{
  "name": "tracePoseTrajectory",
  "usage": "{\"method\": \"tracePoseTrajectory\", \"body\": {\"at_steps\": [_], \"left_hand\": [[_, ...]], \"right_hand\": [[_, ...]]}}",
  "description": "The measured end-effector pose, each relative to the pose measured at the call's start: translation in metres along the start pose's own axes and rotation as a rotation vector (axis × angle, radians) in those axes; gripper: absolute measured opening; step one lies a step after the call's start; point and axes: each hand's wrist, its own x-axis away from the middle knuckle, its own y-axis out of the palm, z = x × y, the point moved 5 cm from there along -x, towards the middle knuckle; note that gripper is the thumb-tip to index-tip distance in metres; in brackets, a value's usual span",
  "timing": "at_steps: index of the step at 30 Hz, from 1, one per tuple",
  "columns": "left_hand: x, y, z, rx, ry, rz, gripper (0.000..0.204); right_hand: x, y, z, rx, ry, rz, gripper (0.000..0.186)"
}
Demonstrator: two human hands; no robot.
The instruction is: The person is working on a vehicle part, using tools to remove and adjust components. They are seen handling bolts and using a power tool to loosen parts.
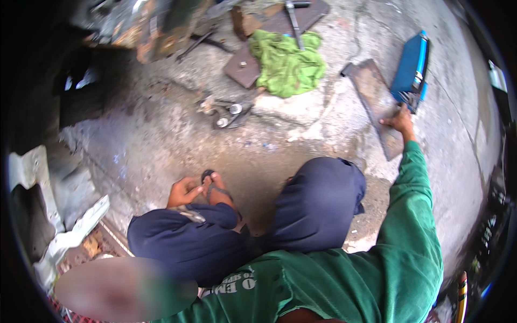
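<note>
My right arm, in a green sleeve, stretches forward to the right. My right hand (399, 121) is at the near end of a blue case (407, 67), its thumb spread out over a rusty flat metal plate (371, 86). Its fingertips reach dark metal pieces (410, 100) at the case's end; these are too small to name, and the fingers are partly hidden. My left hand (184, 192) rests beside my sandalled foot (217, 195), with its fingers loosely curved, apart from the thumb and with nothing seen in them.
A green cloth (288, 64) lies ahead with a metal-shafted tool (295, 24) over it, beside a brown plate (242, 67). Small metal parts (231, 114) sit on the concrete nearer me. Bent sheet metal (75, 226) stands at left; a striped stick (461, 296) is at lower right.
</note>
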Motion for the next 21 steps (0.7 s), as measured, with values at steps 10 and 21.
{"method": "tracePoseTrajectory", "body": {"at_steps": [10,21], "left_hand": [[0.041,0.014,0.113,0.134,0.074,-0.160,0.034],[-0.001,-0.009,0.131,0.090,0.215,-0.309,0.057]], "right_hand": [[0.104,-0.028,-0.004,-0.625,0.034,0.191,0.045],[0.204,-0.192,-0.200,-0.517,-0.533,0.233,0.048]]}}
